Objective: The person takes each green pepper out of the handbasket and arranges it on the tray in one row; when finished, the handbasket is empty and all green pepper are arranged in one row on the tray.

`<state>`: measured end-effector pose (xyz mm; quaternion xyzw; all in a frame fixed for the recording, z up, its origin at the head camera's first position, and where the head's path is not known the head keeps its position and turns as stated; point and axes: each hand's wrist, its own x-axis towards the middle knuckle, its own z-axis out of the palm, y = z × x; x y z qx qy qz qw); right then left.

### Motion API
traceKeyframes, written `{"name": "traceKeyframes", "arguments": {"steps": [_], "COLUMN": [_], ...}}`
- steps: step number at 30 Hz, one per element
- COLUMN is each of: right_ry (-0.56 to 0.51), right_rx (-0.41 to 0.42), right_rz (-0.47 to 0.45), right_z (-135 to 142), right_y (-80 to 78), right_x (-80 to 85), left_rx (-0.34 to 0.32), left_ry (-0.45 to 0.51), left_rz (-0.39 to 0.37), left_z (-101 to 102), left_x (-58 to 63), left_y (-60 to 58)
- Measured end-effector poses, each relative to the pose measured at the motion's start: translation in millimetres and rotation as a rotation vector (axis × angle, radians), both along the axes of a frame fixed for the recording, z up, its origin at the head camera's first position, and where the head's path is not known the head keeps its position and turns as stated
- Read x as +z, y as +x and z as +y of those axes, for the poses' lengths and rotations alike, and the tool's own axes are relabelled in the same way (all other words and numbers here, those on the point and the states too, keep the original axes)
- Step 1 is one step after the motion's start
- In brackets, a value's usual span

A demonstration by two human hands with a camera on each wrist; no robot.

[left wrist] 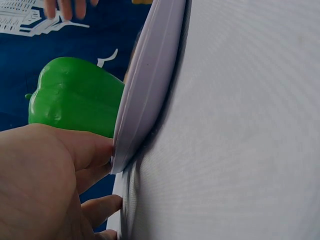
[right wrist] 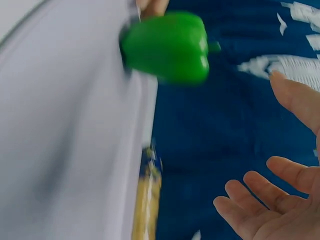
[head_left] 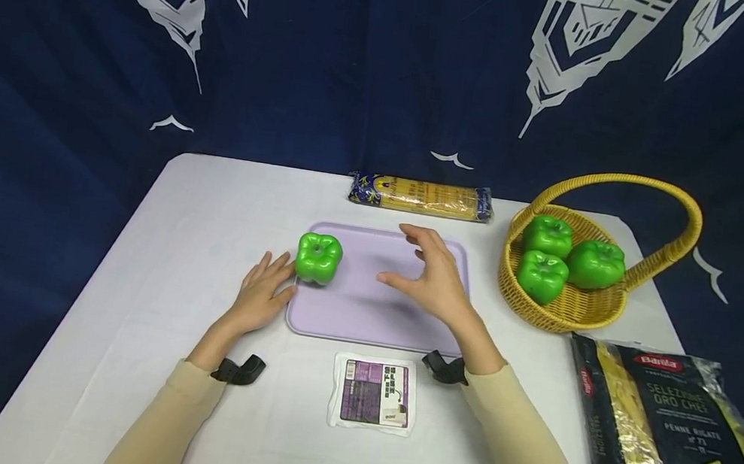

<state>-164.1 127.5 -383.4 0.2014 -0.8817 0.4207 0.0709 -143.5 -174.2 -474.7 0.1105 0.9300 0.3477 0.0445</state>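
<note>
A green bell pepper (head_left: 318,259) stands upright on the left end of a lilac tray (head_left: 372,323). My left hand (head_left: 262,294) rests on the table at the tray's left edge, fingers spread. In the left wrist view its fingertips are right at the tray's rim (left wrist: 150,85), just beside the pepper (left wrist: 75,95). Above the right half of the tray is my right hand (head_left: 434,275), thumb and fingers apart with nothing between them. The right wrist view shows its loosely bent fingers (right wrist: 250,200) well away from the pepper (right wrist: 167,47).
A yellow wicker basket (head_left: 556,323) with several green peppers (head_left: 595,264) stands to the right, its handle arching up. Behind the tray lies a pack of spaghetti (head_left: 423,197). A white-and-purple packet (head_left: 373,394) lies in front, and a black penne bag (head_left: 684,439) at front right.
</note>
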Motion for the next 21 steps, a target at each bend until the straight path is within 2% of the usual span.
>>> {"name": "traceKeyframes", "arguments": {"steps": [9,15,21], "right_ry": [-0.069,-0.135,-0.179], "right_rx": [-0.215,-0.423,-0.617], "right_rz": [0.016,0.045,0.033], "right_z": [83,128,162], "right_y": [15.5,24.8,30.0], "right_x": [14.3,25.3,26.5], "left_rx": [0.005,0.007,0.007], "left_ry": [-0.009,-0.007,0.002], "left_rz": [-0.013,-0.012,-0.009], "left_z": [-2,-3,-2], "left_x": [-0.2,-1.1,-1.9], "left_y": [0.3,-0.1,0.0]}}
